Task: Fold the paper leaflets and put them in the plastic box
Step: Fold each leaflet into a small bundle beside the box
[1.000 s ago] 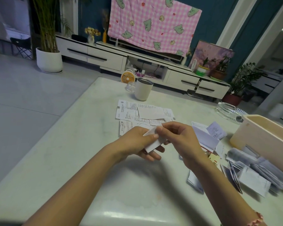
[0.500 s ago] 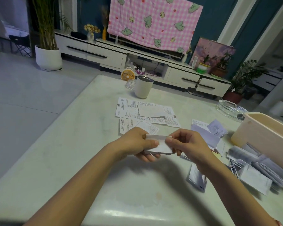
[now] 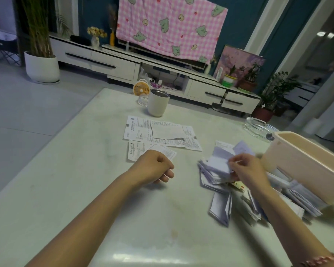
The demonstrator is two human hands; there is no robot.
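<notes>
Where the pale table [image 3: 81, 189] faces a white TV cabinet [image 3: 112, 66] under pink checked cloth [image 3: 168, 26], the right hand [image 3: 248, 169] pinches a folded leaflet [image 3: 219, 164] above the paper pile [image 3: 213, 181], beside the plastic box [image 3: 304, 170]. Its free edge points left; the long axis is blurred. The left hand [image 3: 154, 166] rests loosely curled, holding nothing.

Both forearms show bare from the near edge of the view up to the left hand [image 3: 152, 166] and the right hand [image 3: 247, 170]. A thin pinkish-red bracelet [image 3: 320, 260] circles the right arm, in the near right corner, partly cut off.
</notes>
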